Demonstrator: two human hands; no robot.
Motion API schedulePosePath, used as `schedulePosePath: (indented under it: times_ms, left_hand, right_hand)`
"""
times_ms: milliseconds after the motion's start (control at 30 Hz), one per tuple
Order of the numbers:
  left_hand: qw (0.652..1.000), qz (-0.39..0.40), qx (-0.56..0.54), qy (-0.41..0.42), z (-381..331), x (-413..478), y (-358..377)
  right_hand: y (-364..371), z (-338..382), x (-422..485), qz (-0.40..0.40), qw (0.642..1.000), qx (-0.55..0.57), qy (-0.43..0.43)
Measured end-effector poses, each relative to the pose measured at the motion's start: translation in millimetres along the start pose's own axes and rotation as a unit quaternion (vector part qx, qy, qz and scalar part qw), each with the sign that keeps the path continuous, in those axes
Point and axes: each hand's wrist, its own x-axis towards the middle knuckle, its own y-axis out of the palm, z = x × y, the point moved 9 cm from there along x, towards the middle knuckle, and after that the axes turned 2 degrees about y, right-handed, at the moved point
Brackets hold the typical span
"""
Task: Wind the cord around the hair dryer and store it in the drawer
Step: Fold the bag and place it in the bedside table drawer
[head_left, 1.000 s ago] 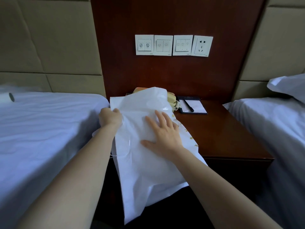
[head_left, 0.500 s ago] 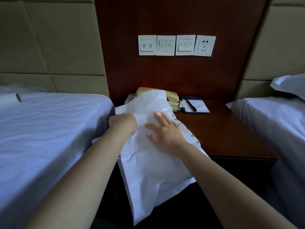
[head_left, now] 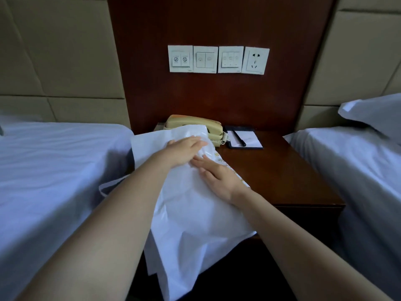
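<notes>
Left hand now farther across white bag

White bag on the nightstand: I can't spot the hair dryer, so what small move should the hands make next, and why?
Probably lift the top edge of the white bag with the left hand to look inside. Both hands lie flat on it, the right hand lower down, and no dryer or cord shows on the nightstand.

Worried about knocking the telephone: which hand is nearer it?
Left. The left hand lies on the bag in front of the telephone; the right hand rests further back.
</notes>
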Motion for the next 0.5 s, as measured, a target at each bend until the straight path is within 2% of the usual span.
schedulePosePath:
  times_ms: [200,333,433,500]
  left_hand:
    - [0.997,-0.058,0.011,-0.051,20.6,11.9,18.3]
    - [0.991,-0.076,0.020,-0.108,34.0,7.1,17.3]
    - [0.984,-0.083,0.000,-0.159,43.4,-3.4,20.3]
    - [0.975,-0.083,-0.015,-0.206,49.6,-14.9,22.1]
  right_hand:
    - [-13.6,-8.9,-25.0,-0.039,0.998,0.016,0.042]
    - [-11.4,-7.4,-40.2,-0.080,0.991,-0.100,0.034]
    - [-4.7,-24.3,-45.5,-0.031,0.982,-0.132,0.129]
    - [-1.0,-25.7,-47.0,0.005,0.978,-0.131,0.163]
